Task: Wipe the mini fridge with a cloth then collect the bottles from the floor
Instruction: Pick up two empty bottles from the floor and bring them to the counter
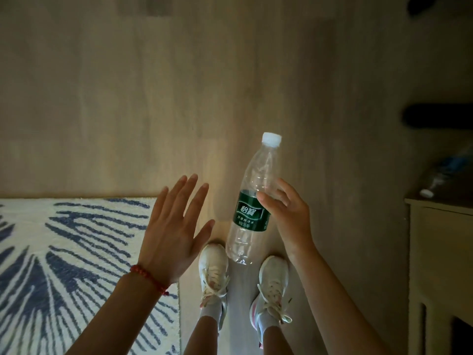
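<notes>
A clear empty plastic bottle (252, 201) with a white cap and a green label is held up in the air above the wooden floor, cap pointing away from me. My right hand (289, 213) grips it at the label from the right side. Just left of the bottle, my left hand (174, 224) is flat with its fingers spread, holding nothing and not touching the bottle; a red bead bracelet sits on its wrist. A second bottle (446, 172) with a white cap and a blue label lies on its side at the right edge. The mini fridge is not in view.
My feet in white sneakers (215, 267) stand on the floor below the bottle. A white rug with blue stripes (64, 252) covers the floor at lower left. A cream wooden cabinet (440, 252) stands at the right. Dark blurred shapes (435, 119) sit at the right edge.
</notes>
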### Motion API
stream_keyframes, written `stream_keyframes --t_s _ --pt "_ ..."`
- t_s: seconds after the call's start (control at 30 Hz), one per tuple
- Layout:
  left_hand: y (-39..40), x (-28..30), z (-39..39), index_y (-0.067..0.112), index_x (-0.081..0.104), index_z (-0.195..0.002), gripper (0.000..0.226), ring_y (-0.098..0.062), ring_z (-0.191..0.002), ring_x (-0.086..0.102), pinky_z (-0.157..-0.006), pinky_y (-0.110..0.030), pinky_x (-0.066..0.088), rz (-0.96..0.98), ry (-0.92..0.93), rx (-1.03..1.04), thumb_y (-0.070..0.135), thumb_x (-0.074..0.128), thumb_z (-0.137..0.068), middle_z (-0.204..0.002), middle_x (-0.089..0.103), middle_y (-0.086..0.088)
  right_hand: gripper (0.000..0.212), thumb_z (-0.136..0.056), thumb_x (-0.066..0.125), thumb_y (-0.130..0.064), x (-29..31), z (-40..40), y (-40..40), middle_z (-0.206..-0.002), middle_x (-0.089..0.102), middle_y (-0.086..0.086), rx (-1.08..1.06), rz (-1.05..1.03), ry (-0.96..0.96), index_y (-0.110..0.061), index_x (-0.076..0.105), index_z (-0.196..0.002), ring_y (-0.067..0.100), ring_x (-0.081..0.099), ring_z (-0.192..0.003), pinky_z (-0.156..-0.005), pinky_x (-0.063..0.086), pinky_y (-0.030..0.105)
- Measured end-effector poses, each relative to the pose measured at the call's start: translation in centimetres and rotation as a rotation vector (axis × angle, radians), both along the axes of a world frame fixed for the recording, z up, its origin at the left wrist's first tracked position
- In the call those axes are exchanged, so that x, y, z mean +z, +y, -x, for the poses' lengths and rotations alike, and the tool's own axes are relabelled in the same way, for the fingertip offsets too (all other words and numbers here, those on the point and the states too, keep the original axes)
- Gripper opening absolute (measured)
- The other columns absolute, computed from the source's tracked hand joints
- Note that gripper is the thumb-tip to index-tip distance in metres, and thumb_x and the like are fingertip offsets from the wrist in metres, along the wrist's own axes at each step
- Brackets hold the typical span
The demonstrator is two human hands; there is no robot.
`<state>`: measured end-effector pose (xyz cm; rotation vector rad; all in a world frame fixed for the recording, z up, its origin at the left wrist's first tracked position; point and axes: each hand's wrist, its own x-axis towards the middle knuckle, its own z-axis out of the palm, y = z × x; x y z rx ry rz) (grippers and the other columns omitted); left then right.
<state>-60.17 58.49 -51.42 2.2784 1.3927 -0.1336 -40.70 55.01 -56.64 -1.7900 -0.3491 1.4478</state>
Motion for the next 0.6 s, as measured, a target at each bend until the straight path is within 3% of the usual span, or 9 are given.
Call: stream_keyframes --t_s 0.1,0.23,0.33,0.47,0.6 --pt "1.8 4.7 -1.3 0.001 0.046 -0.13 0.057 -0.041 -0.127 0.041 -0.103 -0.058 0.026 -0.035 -0.028 -0.038 0.041 0.03 -0.092 -0.137 0.046 -0.024 0.056 -0.052 0.077 -0.042 6.8 -1.0 1.0 -0.112 0.065 -0.006 -0.101 -0.056 0.057 -0.037 0.057 -0.104 0.001 0.064 -0.099 -0.082 0.053 0.022" --pt "4.1 11.2 -2.9 0.002 0.045 -0.131 0.056 -0.039 -0.127 0.042 -0.103 -0.057 0.03 -0.078 -0.058 -0.089 0.038 0.035 -0.09 -0.137 0.046 -0.023 0.067 -0.056 0.076 -0.034 14.9 -2.7 1.9 -0.119 0.064 0.004 -0.197 -0.085 0.046 -0.021 0.058 -0.119 0.013 0.063 -0.106 -0.092 0.051 0.035" --pt "5.5 16.7 -3.7 0.003 0.045 -0.131 0.055 -0.039 -0.127 0.042 -0.103 -0.056 0.03 -0.119 -0.078 -0.107 0.038 0.036 -0.09 -0.137 0.047 -0.022 0.06 -0.066 0.074 -0.024 20.9 -4.1 2.2 -0.116 0.066 0.004 -0.211 -0.109 0.033 -0.016 0.056 -0.123 0.012 0.065 -0.102 -0.086 0.053 0.029" --pt "6.5 23.8 -4.3 0.003 0.047 -0.13 0.055 -0.037 -0.127 0.043 -0.103 -0.054 0.033 -0.168 -0.09 -0.116 0.039 0.036 -0.09 -0.135 0.049 -0.022 0.055 -0.058 0.073 -0.034 28.6 -5.3 2.1 -0.1 0.072 -0.008 -0.253 -0.176 -0.025 -0.023 0.063 -0.111 0.005 0.067 -0.092 -0.074 0.054 0.019" --pt "7.2 29.7 -4.8 0.002 0.049 -0.129 0.059 -0.04 -0.125 0.045 -0.101 -0.058 0.033 -0.191 -0.08 -0.134 0.043 0.024 -0.095 -0.134 0.05 -0.022 0.028 -0.071 0.071 -0.02 34.3 -6.3 1.9 -0.086 0.074 -0.015 -0.29 -0.228 -0.066 -0.029 0.066 -0.097 0.001 0.068 -0.083 -0.065 0.053 0.014"
